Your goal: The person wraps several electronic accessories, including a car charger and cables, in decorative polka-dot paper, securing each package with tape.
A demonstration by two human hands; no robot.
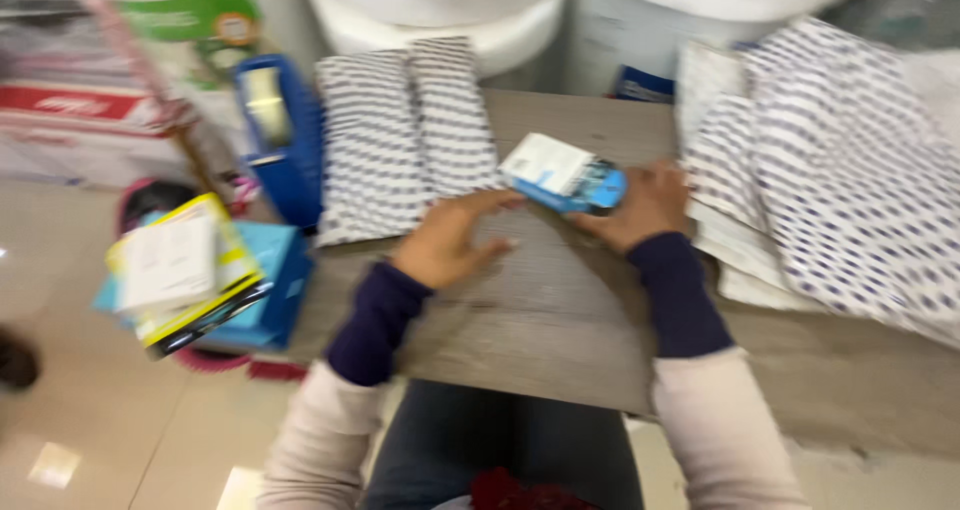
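My right hand (640, 205) grips a small blue and white box (565, 173) just above the grey wooden table (560, 310). My left hand (450, 240) lies flat on the table, fingers spread, its fingertips near the box's left end and touching the edge of a stack of striped padded mailers (405, 130). Both forearms wear dark cuffs under pale sleeves. The frame is blurred by motion.
A pile of dotted white mailers (830, 170) covers the table's right side. A blue tape dispenser (275, 130) stands at the left edge. Left of the table, a basket holds blue and yellow packages (195, 270). Large white rolls (440, 10) stand behind.
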